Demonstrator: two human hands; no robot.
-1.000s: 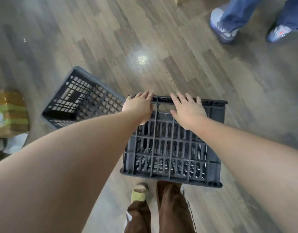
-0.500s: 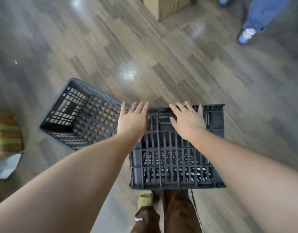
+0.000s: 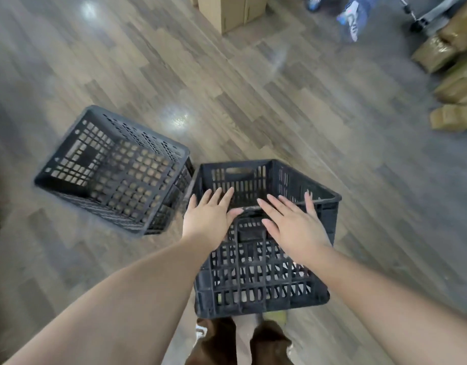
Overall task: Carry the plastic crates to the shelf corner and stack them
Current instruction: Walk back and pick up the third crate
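Crates are both on the floor: the near crate (image 3: 256, 275), on its side a second ago, now stands upright beside the other crate (image 3: 113, 169). Your left hand (image 3: 210, 219) and right hand (image 3: 293, 227) lie flat, fingers spread, on its near rim, so carrying hasn't begun.

**Soft light, heavy blur**

Even, moderately bright light. Glare patches on the wooden floor (image 3: 180, 118), another at top left. Motion blur smears floor and cardboard boxes (image 3: 453, 75). Wide-angle bending at edges. Shadows faint.
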